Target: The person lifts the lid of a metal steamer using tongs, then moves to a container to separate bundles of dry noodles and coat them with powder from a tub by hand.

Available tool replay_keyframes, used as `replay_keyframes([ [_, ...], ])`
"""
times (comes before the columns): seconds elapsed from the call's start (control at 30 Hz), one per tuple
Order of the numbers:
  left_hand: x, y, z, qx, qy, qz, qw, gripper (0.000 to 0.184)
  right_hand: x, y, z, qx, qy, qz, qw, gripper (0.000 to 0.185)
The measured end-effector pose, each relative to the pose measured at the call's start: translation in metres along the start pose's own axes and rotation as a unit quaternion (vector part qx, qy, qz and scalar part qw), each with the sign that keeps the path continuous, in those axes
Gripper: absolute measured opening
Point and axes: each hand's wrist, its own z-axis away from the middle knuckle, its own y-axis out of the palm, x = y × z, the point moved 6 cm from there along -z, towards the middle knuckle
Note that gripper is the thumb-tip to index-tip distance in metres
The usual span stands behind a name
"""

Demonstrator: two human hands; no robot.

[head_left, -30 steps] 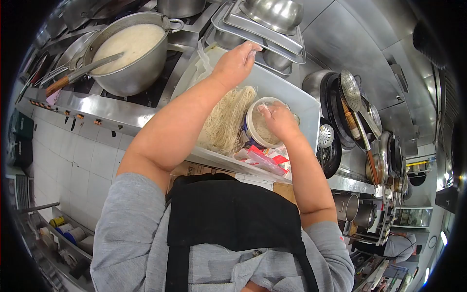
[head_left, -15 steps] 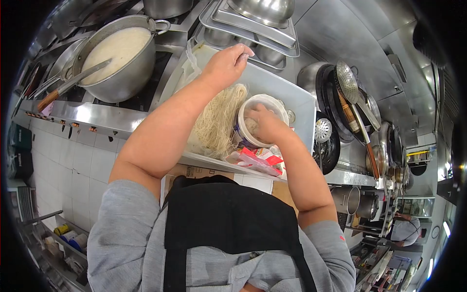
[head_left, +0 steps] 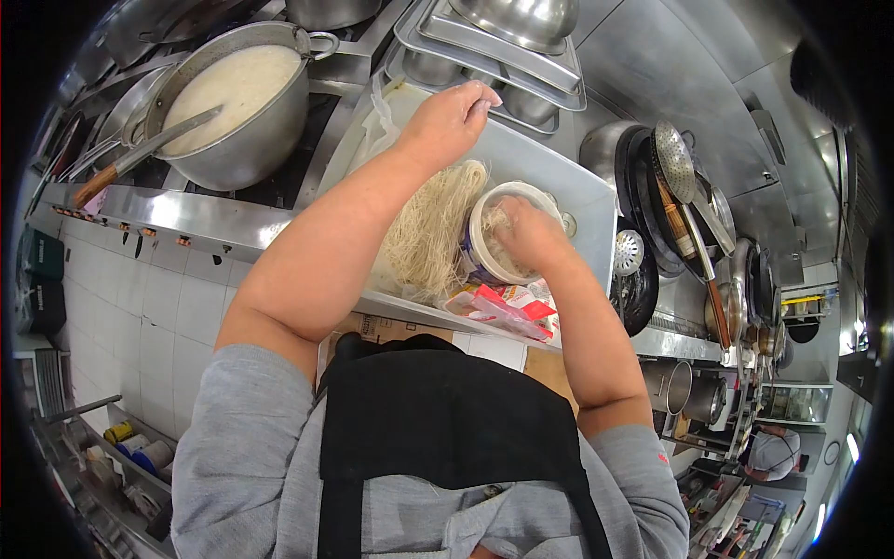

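A white plastic tub point(head_left: 475, 244) stands in a large pale plastic bin point(head_left: 596, 182), with pale, crumbly-looking contents inside. My right hand point(head_left: 533, 231) reaches into this tub, its fingertips hidden in the contents. Over the far side of the bin hangs my left hand point(head_left: 452, 123), its fingers curled together with a whitish residue on them; whatever they may hold is hidden. Beside the tub lies a heap of thin dried noodles point(head_left: 424, 238). Red and white plastic packaging point(head_left: 507, 307) rests at the bin's near edge.
A big pot point(head_left: 279, 140) of whitish liquid sits on the stove at left, a wooden-handled utensil point(head_left: 140, 160) leaning in it. Metal trays point(head_left: 503, 47) are stacked behind the bin. Woks and a perforated ladle point(head_left: 669, 149) stand at right. Another person point(head_left: 775, 452) is far off.
My right hand has shifted within the tub, its fingers now lower in the pale contents. My left hand stays curled over the bin. The whole view has shifted slightly.
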Motion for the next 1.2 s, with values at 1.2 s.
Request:
replay_keyframes([
  [1.2, 0.022, 0.017, 0.000, 0.043, -0.022, -0.060, 0.997, 0.016, 0.011, 0.024, -0.012, 0.020, -0.029, -0.060, 0.998, 0.026],
])
